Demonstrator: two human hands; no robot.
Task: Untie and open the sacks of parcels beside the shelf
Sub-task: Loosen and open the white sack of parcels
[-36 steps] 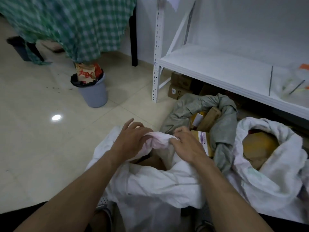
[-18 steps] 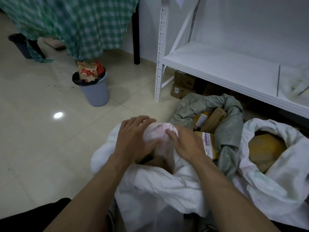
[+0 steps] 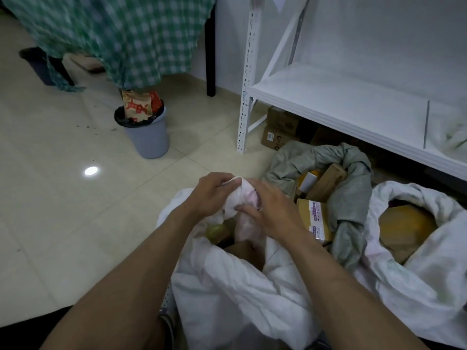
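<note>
On the glossy cream floor tiles (image 3: 63, 223), far left: green checked cloth (image 3: 121, 34) hanging in folds. Beside it, a round grey bin (image 3: 149, 137), black liner, with a crumpled red-printed paper bag (image 3: 137, 107) sticking out.

Centre, low: near white sack (image 3: 227, 286), soft woven fabric, heavily creased. Its neck (image 3: 242, 198) is bunched into a twisted wad. Left hand (image 3: 212, 195) grips the wad from the left, fingers curled over the top. Right hand (image 3: 273, 213) pinches it from the right, hiding part of the mouth.

Just right: grey-green sack (image 3: 353, 198), rim rolled back, boxy cardboard parcels (image 3: 326, 180) showing. Touching it, a second white sack (image 3: 417, 286), mouth open on a yellow-brown parcel (image 3: 404, 228).

Behind them all: white metal shelf (image 3: 341, 102) with a perforated upright and brown cartons (image 3: 278, 127) underneath.
</note>
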